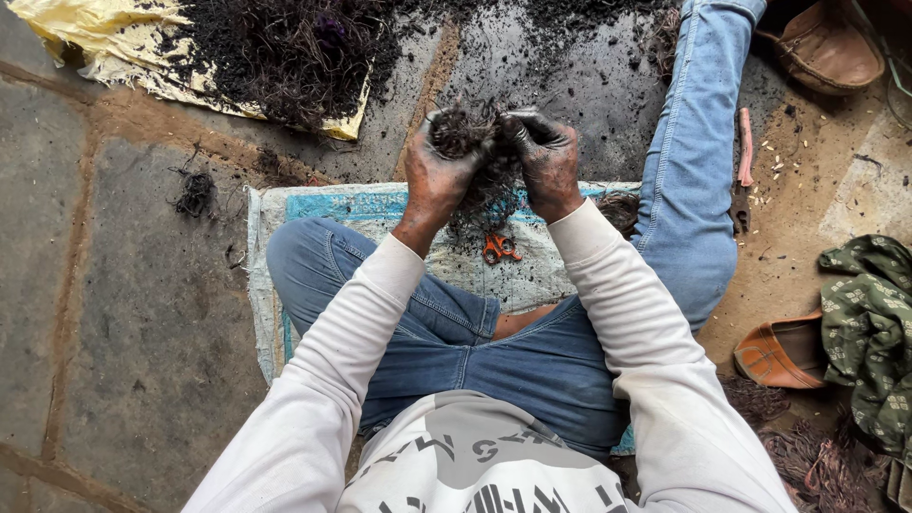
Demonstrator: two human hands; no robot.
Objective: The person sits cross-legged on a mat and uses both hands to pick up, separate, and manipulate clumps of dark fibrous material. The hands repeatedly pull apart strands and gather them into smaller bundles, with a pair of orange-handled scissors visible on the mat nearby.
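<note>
The stone floor (142, 332) fills the left half of the frame, grey slabs with sandy joints. Across the top lies the big heap of dark tangled fibre (285, 47), part of it resting on a yellow sheet (104, 43) in the upper left. Under my legs, at the centre, is a pale woven sack (332, 204) with blue print. At the right edge sit a green patterned cloth (869, 323) and a tan shoe (784, 353) below it, with another shoe (826, 47) in the upper right corner. A slim tool with a reddish handle (744, 161) lies on the sandy ground just right of my outstretched leg.

Just above centre, my left hand (437, 176) and my right hand (549, 161) are both clenched on a clump of dark fibre (475, 142), knuckles facing each other, fingers black with soot. Strands hang from the clump toward the sack. A small pair of orange scissors (500, 248) lies on the sack directly beneath my wrists.

To work this clump well, I judge I should keep both grips close together and pull apart in short tugs, so the tangle loosens rather than snaps. Holding it over the sack lets the falling bits land there, and I should mind the scissors below when I lower my hands.
</note>
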